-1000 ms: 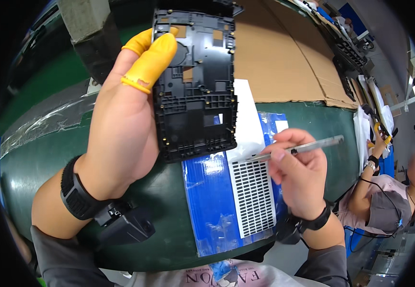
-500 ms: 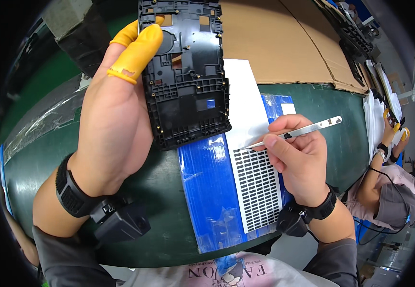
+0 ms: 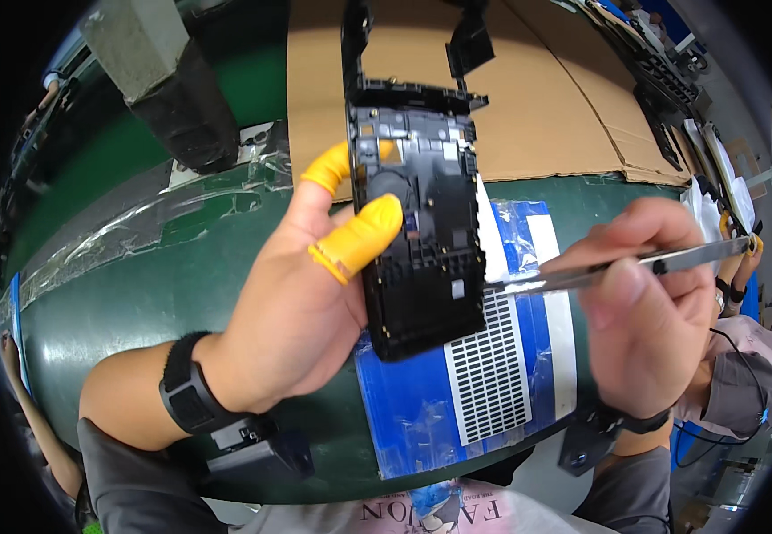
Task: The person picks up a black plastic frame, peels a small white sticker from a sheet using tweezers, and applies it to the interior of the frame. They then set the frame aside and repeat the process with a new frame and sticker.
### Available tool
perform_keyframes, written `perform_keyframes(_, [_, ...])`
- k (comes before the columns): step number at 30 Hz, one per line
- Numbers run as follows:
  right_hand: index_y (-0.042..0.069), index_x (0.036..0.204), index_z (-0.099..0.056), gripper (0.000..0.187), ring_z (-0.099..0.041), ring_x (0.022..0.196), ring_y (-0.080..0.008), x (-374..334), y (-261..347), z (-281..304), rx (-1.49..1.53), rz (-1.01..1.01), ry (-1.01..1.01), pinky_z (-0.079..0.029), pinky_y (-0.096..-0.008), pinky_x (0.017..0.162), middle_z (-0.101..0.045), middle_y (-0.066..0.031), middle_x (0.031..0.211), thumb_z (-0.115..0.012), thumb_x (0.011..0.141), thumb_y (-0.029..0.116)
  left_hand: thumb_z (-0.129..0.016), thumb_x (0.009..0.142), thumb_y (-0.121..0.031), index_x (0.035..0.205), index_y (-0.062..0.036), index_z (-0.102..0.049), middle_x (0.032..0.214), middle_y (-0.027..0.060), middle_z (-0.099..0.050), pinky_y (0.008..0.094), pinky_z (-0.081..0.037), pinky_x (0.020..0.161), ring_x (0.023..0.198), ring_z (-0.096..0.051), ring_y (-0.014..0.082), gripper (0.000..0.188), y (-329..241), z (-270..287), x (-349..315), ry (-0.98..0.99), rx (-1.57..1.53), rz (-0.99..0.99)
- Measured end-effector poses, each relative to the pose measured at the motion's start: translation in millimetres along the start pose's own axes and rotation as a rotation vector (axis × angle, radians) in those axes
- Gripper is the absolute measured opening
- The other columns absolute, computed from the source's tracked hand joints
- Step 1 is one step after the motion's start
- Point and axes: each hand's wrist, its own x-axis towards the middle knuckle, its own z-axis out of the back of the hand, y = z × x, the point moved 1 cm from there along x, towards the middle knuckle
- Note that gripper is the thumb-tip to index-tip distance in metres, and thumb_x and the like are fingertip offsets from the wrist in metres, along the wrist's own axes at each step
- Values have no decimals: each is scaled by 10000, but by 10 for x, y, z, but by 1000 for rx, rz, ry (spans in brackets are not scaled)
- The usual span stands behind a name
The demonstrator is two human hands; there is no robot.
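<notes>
Left hand [image 3: 306,298] grips the black plastic housing [image 3: 444,209], up over the blue board [image 3: 404,427]; right hand [image 3: 648,320] pinches metal tweezers [image 3: 573,279], tips hard by its right edge, where a slip could scratch it! Any piece held there? Can't tell; housing partly blocks the label sheet [image 3: 493,378], cardboard [image 3: 546,107] far side

We're riding on the wearer's head, left camera of the pair, peering down and forward over the green worktop [image 3: 128,303]. We're close in: left grip [image 3: 301,289] and right grip [image 3: 653,311] loom large before our lens, the wearer's shirt [image 3: 533,516] skims our bottom edge, and our fisheye sweeps wide, straight lines bowing toward a dark rim.
</notes>
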Motion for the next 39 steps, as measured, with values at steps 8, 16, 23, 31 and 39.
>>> perform_keyframes(8, [-25, 934, -445, 206, -598, 760, -226, -47, -366, 36, 122, -112, 182, -468, -307, 725, -595, -214, 826, -542, 758, 22, -418, 867, -186, 1239, -135, -260, 1170, 93, -419, 347, -443, 830, 1035, -475, 194, 407, 8, -59, -62, 46, -70, 56])
perform_keyframes(16, [-21, 948, -440, 206, -596, 773, -231, -72, -424, 23, 112, -78, 179, -465, -319, 739, -594, -209, 833, -534, 771, 26, -424, 865, -178, 1241, -126, -251, 1171, 97, -419, 339, -442, 826, 1031, -480, 194, 418, 26, -55, -72, 46, -41, 43])
perform_keyframes(23, [-25, 945, -446, 202, -595, 777, -225, -72, -420, 30, 123, -92, 204, -463, -318, 743, -593, -208, 836, -536, 771, 24, -424, 866, -177, 1245, -126, -247, 1168, 98, -421, 341, -434, 833, 1034, -478, 194, 422, 16, -63, -83, 52, -47, 49])
perform_keyframes(31, [-26, 942, -458, 198, -593, 780, -219, -55, -446, 25, 86, -89, 189, -461, -312, 745, -595, -203, 833, -537, 764, 12, -425, 866, -178, 1243, -123, -254, 1172, 97, -421, 350, -421, 844, 1041, -470, 197, 418, 26, -51, -77, 32, -36, 40])
perform_keyframes(39, [-41, 951, -476, 194, -580, 799, -169, -42, -481, 40, 117, -78, 225, -457, -260, 733, -587, -151, 853, -536, 767, -24, -495, 784, -35, 1262, -105, -205, 1168, 119, -420, 344, -401, 863, 1050, -463, 205, 563, 28, -23, -91, 59, -25, 24])
